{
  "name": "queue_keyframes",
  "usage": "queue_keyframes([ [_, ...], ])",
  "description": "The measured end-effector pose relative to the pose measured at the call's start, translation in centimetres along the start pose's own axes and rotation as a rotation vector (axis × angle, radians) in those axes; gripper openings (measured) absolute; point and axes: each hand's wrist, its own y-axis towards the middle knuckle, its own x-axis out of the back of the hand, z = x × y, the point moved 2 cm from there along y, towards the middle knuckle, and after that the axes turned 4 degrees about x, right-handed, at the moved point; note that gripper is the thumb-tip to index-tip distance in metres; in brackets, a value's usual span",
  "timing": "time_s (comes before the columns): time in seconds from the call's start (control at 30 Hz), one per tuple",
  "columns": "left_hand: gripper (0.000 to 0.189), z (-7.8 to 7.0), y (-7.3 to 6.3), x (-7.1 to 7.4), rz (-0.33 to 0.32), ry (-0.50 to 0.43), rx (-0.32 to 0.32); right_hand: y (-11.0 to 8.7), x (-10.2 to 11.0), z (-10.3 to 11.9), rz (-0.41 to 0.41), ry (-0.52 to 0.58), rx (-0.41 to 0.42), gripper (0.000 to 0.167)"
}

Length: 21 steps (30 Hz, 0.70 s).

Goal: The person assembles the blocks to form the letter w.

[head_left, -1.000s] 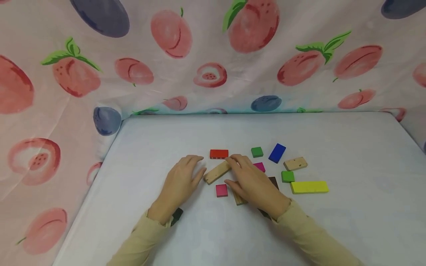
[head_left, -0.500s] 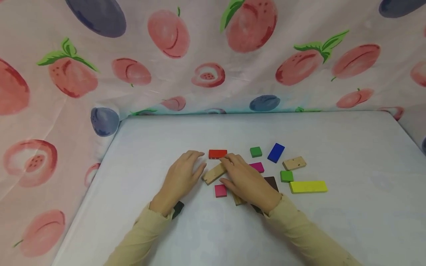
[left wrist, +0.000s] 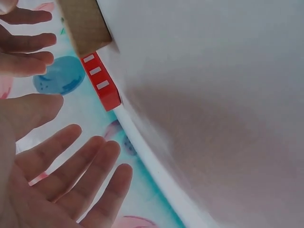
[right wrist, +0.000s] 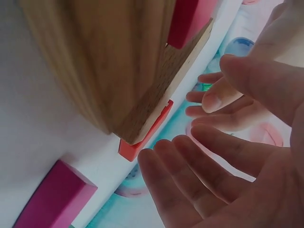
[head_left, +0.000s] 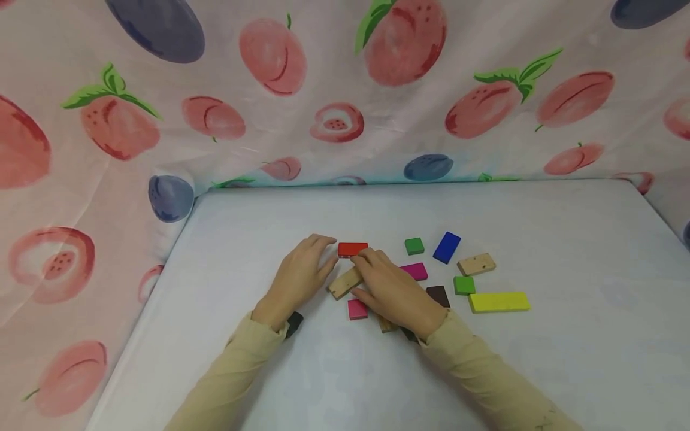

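Note:
My left hand [head_left: 296,275], fingers spread and slightly bent, is left of a red block [head_left: 353,248]. In the left wrist view that hand [left wrist: 66,180] holds nothing, and the red block [left wrist: 102,83] shows pale rectangles on its side. My right hand [head_left: 398,293] hovers above the right end of a plain wooden block [head_left: 342,284], partly covering it. In the right wrist view its fingers [right wrist: 178,175] are extended with nothing between them. A pink square block [head_left: 357,309] lies below, and another wooden block [head_left: 386,324] is half hidden under the right hand.
To the right lie a magenta block [head_left: 416,271], a dark brown block [head_left: 438,296], two green squares [head_left: 414,246], a blue block [head_left: 447,247], a spotted wooden block [head_left: 477,264] and a long yellow block [head_left: 499,302]. A fruit-patterned cloth [head_left: 291,120] rises behind the white table.
My left hand has moved forward and right, closer to the red block. My right hand has shifted a little left over the wooden block. The blocks stay in place.

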Motion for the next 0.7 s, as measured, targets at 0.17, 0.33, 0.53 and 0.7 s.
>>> queue_keyframes([
  [0.17, 0.036, 0.1, 0.8, -0.1, 0.041, -0.029, 0.011, 0.1, -0.2, 0.0, -0.027, 0.000, 0.038, 0.057],
  [0.33, 0.034, 0.1, 1.6, -0.4, 0.082, -0.072, 0.008, 0.5, -0.3, -0.1, -0.021, -0.015, 0.048, 0.052],
  [0.53, 0.033, 0.0, 2.4, -0.6, 0.132, -0.116, 0.019, 1.0, -0.3, -0.2, 0.002, -0.025, 0.031, 0.049],
  [0.7, 0.032, 0.1, 2.8, -0.9, 0.168, -0.113, 0.032, 1.1, -0.3, -0.2, 0.004, -0.025, 0.038, 0.043],
])
